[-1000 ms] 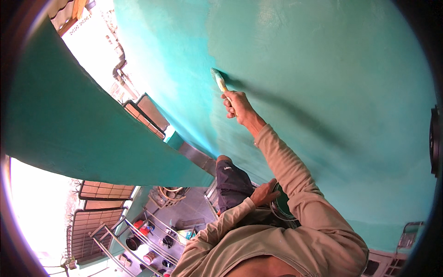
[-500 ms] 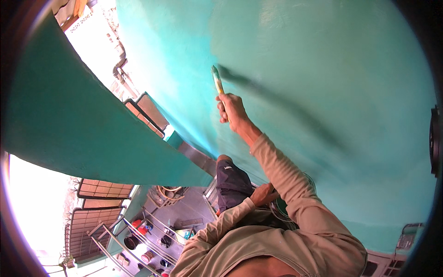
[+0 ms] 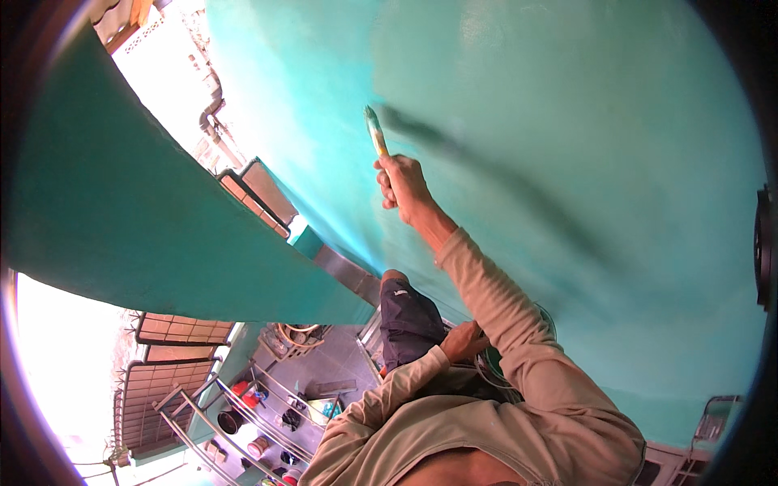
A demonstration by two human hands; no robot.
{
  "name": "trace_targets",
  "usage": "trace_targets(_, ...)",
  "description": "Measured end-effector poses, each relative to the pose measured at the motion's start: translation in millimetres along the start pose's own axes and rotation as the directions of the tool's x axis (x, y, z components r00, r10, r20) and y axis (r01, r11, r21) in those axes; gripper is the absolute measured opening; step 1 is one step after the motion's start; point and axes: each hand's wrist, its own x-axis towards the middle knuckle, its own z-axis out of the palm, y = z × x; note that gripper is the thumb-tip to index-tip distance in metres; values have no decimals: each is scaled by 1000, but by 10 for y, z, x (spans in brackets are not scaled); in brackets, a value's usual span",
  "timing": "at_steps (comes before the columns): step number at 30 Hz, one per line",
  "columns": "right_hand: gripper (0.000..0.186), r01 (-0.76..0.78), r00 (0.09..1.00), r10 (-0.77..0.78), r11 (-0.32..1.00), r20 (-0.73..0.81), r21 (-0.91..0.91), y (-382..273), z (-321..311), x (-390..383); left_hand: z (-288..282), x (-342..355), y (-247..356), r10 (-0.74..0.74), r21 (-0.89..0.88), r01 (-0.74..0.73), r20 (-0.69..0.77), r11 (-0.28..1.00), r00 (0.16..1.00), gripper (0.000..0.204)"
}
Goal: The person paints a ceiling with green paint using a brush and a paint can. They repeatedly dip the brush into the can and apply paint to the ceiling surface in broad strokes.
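My right hand (image 3: pixel 403 185) is closed around the handle of a paintbrush (image 3: pixel 376 134). Its bristles, wet with green paint, point up in front of the turquoise-green wall (image 3: pixel 502 97). The brush's shadow falls on the wall to the right of it; I cannot tell whether the bristles touch. Low by my waist, my left hand (image 3: pixel 464 341) grips the edge of a paint bucket (image 3: pixel 493 366) with green inside. My right sleeve covers part of the bucket and some of the left fingers. My bent knee in dark shorts (image 3: pixel 408 322) is beside that hand.
A dark green beam or wall edge (image 3: pixel 162 235) sweeps across the left. Far below, metal rails (image 3: pixel 215 417) stand over a floor with a red container (image 3: pixel 245 394), a dark bucket (image 3: pixel 230 422) and a coiled hose (image 3: pixel 298 334). A dark round object (image 3: pixel 762 247) is at the right rim.
My right hand and the paintbrush have moved slightly up and to the left along the wall. The left hand stays at the bucket.
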Motion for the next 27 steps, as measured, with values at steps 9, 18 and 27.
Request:
trace_targets(9, 29, 57, 988, -51, 998, -148, 34, 57, -109, -144, -24, 6, 13, -3, -6, 3, -41, 1000, 999, 50)
trace_targets(18, 29, -48, 998, 47, 998, -29, -29, 451, -371, 260, 68, -8, -150, 10, 26, -9, -35, 1000, 999, 48)
trace_targets(27, 33, 60, 963, -74, 996, -258, -64, 771, -392, 4, -92, 52, 174, 74, -48, -81, -125, 996, 989, 46)
